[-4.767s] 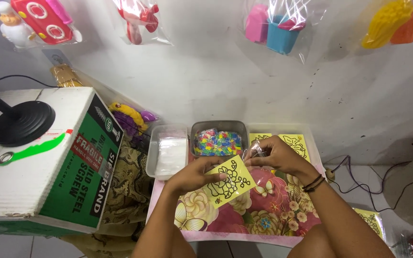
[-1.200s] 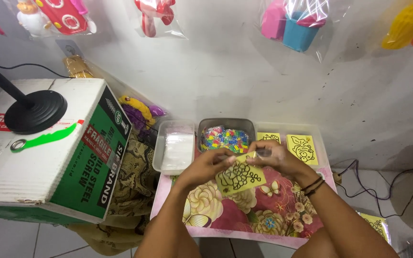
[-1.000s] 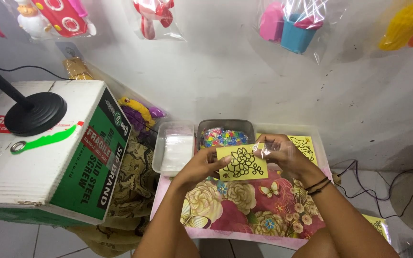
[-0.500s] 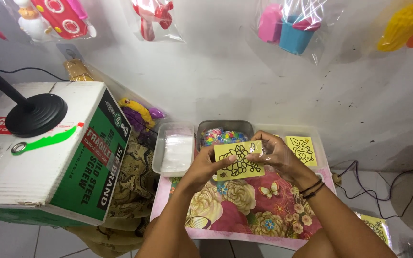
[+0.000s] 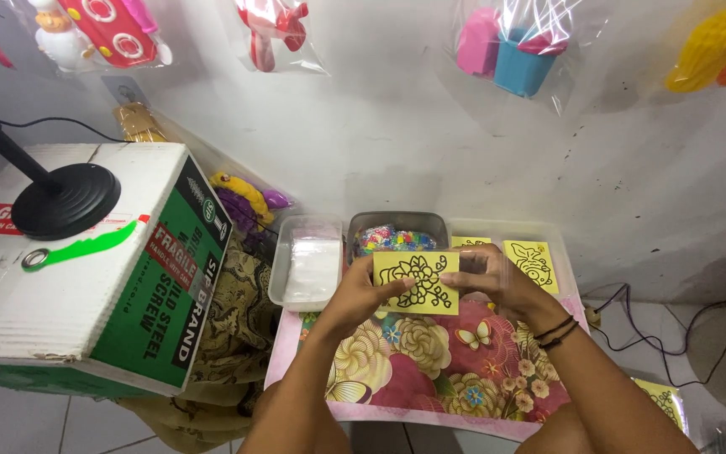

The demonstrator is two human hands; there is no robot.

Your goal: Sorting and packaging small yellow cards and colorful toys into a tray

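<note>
Both hands, left hand (image 5: 361, 294) and right hand (image 5: 497, 282), pinch the yellow flower-outline card (image 5: 416, 282) by its side edges, its black outline uncoloured, just in front of the tub of coloured bits (image 5: 397, 239).

The card (image 5: 416, 283) between the 2 hands is yellow with a black floral outline. The tray (image 5: 430, 370) under it is pink-edged, printed with cream, pink and red flowers and a yellow butterfly. At its far edge, a grey tub (image 5: 398, 234) holds multicoloured bits beside a clear tub (image 5: 306, 261). A green-and-white carton (image 5: 102, 269) stands off its left edge.
</note>
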